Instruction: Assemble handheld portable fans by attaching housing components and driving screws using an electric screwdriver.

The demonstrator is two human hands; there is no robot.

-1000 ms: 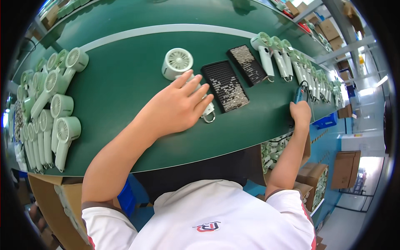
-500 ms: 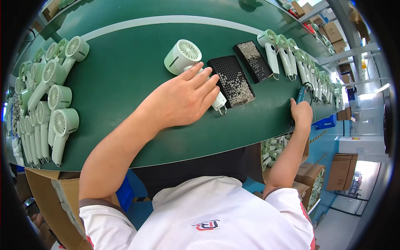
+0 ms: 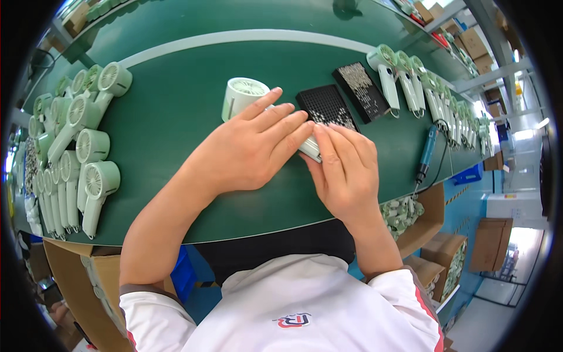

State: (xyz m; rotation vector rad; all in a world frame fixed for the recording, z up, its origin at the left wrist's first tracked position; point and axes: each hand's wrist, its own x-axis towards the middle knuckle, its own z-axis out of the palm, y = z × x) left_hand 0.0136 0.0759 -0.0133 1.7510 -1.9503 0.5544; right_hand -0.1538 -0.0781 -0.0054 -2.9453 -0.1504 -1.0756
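Note:
A pale green handheld fan (image 3: 243, 97) lies across the middle of the green table, its round grille facing up and its handle pointing toward the lower right. My left hand (image 3: 255, 144) lies over the handle and holds it, with its fingers stretched along it and hiding most of it. At the handle's lower end, my right hand (image 3: 346, 164) pinches it between thumb and fingers. Just beyond the hands sits a black tray (image 3: 322, 102) of small metal pieces, partly covered by them. An electric screwdriver (image 3: 428, 149), blue with a dark tip, rests on the table to the right.
A second black tray (image 3: 363, 91) stands behind the first. Several more fans (image 3: 99, 179) are stacked at the left, and a row of them (image 3: 410, 82) runs along the right. Below the table's front edge is a cardboard box (image 3: 428, 220) with green parts.
My right hand has let go of the electric screwdriver, leaving it on the table, and has come left to the fan's handle end. The fan head now sits slightly nearer and more upright.

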